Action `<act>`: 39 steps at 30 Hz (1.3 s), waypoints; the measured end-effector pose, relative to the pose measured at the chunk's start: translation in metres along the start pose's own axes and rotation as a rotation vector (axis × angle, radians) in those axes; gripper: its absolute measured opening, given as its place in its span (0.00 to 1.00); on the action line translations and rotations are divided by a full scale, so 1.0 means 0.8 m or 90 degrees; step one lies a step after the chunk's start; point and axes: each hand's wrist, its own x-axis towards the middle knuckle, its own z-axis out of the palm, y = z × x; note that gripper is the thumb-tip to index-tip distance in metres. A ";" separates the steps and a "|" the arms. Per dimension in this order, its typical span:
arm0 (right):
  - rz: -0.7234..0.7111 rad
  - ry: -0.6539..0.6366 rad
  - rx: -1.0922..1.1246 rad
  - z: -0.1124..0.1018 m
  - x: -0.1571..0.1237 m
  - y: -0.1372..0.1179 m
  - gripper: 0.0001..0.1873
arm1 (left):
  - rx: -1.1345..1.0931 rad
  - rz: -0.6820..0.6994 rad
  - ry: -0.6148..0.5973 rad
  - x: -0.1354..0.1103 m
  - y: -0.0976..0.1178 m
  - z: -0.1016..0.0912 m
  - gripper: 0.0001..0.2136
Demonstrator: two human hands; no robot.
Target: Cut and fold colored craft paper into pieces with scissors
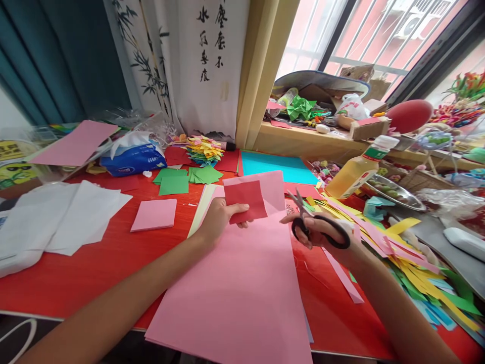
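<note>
My left hand point(217, 217) pinches a small red paper square point(247, 198) together with a larger piece of pink paper point(276, 194) behind it. The thumb lies across the red square's face. In my right hand point(316, 230) is a pair of scissors point(300, 203) with black handles, the fingers in the loops and the blades pointing up and to the left, apart from the paper. Below both hands lies a stack of large pink sheets point(246, 293). A pile of pink squares point(153, 214) rests to the left of my left hand.
Green squares point(173, 182), a blue tissue pack point(133, 155) and white sheets point(62, 215) lie on the red table point(109, 283). Cut paper strips point(409, 273) heap at the right, near a juice bottle point(356, 169) and a metal dish point(397, 194). A cluttered window sill point(303, 135) borders the back.
</note>
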 end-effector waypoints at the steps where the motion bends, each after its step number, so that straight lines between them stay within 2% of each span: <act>1: 0.011 -0.019 -0.009 0.004 0.001 0.000 0.19 | -0.013 -0.010 -0.015 -0.002 0.001 0.002 0.10; 5: 0.043 -0.076 -0.006 0.018 0.006 0.000 0.18 | -0.068 -0.049 -0.056 -0.007 0.004 0.011 0.08; 9: 0.067 -0.120 0.020 0.019 0.006 0.001 0.20 | -0.089 -0.081 -0.079 -0.009 0.003 0.014 0.08; 19: 0.066 -0.063 -0.038 0.030 0.007 -0.004 0.25 | -0.064 -0.090 -0.124 -0.017 -0.006 0.026 0.09; 27: 0.019 0.009 -0.087 0.045 0.006 -0.007 0.23 | -0.070 -0.072 -0.121 -0.023 -0.007 0.031 0.09; 39: 0.023 0.075 -0.103 0.057 0.006 -0.005 0.22 | -0.039 -0.066 -0.111 -0.025 -0.008 0.032 0.10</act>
